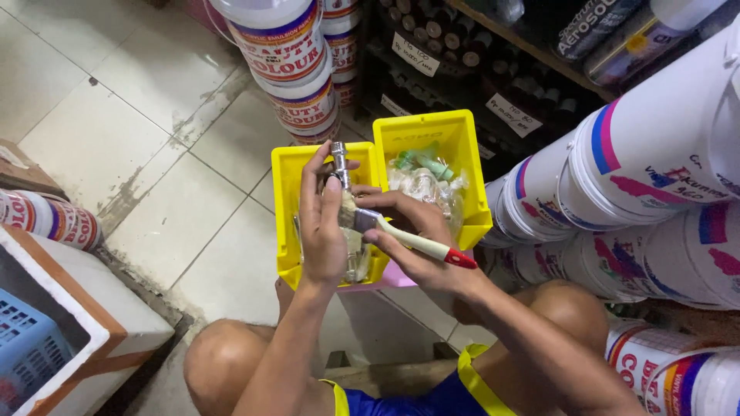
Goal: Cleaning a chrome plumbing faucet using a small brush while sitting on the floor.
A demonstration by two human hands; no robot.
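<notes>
The left hand (322, 231) grips a metal tap (339, 166) over the left yellow bin (287, 200). The right hand (408, 235) is closed around a paintbrush (408, 240), bristles touching the tap

Brush (401, 235) bristles behind left hand (322, 231) — bin (287, 192) contents mostly hidden

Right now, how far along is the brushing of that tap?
Done: cannot tell. In hand: left hand holds a silver metal tap over the yellow plastic bins; right hand works a small red-tipped paintbrush against it. Left: bagged fittings lie in the bin.
</notes>
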